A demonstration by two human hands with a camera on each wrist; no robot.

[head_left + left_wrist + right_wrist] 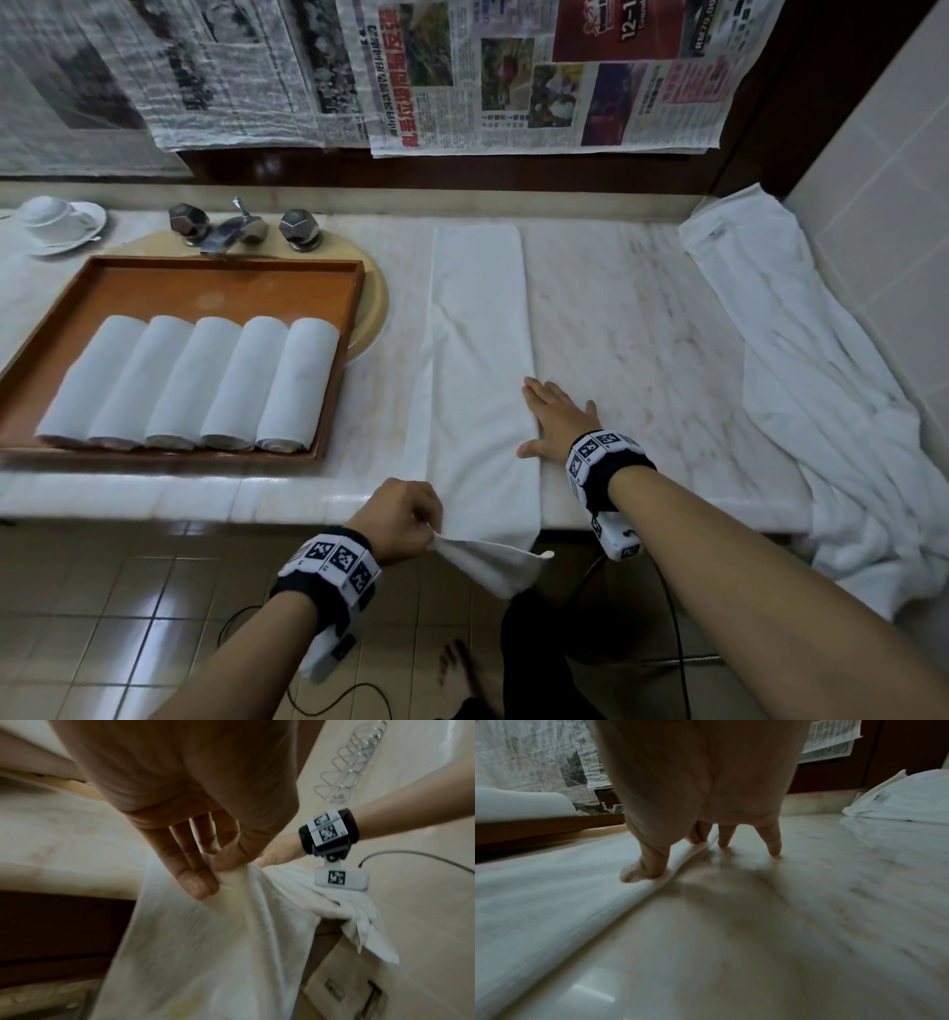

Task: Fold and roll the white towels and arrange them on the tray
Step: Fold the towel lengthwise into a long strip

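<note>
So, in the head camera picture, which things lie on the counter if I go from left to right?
Overturned cup on a saucer → wooden tray with five rolled towels → long folded towel → right hand flat at the towel's edge → loose pile of white towels.

1. The left hand (403,519) hides its own fingertips and the pinched towel (475,360) corner in the head view.
2. The loose towel heap (842,411) at 3 o'clock runs off the frame's right edge.
3. The newspapers (513,77) at 12 o'clock are cropped above.
4. The right-wrist view's countertop (782,923) is motion-blurred.
</note>
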